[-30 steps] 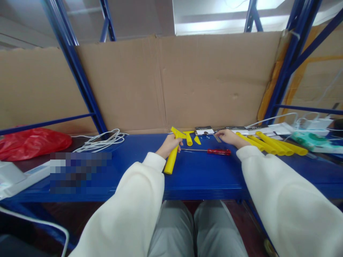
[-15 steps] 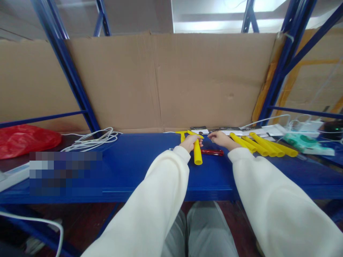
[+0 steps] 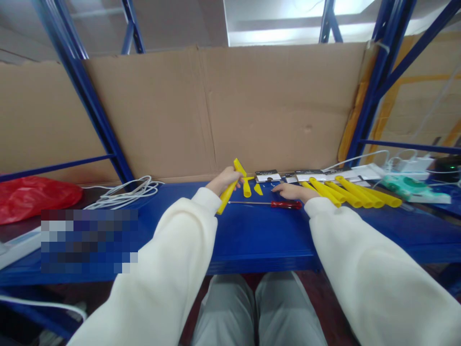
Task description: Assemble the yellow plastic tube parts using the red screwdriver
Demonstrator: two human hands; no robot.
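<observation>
My left hand [image 3: 227, 179] is wrapped round a yellow tubular piece [image 3: 225, 198], tilted over the blue shelf. Just right of it lies another yellow piece [image 3: 247, 188] with a crossbar at its far end, beside a small pointed yellow piece [image 3: 258, 189]. My right hand [image 3: 286, 190] is low over the shelf near tiny parts; its fingers are bent together, and whatever they pinch is too small to name. Nearer to me, a screwdriver with a red handle [image 3: 286, 204] lies sideways. Several yellow tubes [image 3: 355, 194] lie side by side at my right forearm.
White packets [image 3: 268, 176] line the back edge against the cardboard [image 3: 270, 110]. Coiled white cable [image 3: 124, 191] and a red plastic bag [image 3: 39, 198] are at the left. On the right sit a green-and-white item [image 3: 410, 189] and cables. Blue posts [image 3: 97, 110] rise at both sides.
My left hand has moved left with its yellow piece, uncovering the screwdriver shaft, the crossbar piece and the pointed piece. My right hand has come down slightly toward the tiny parts.
</observation>
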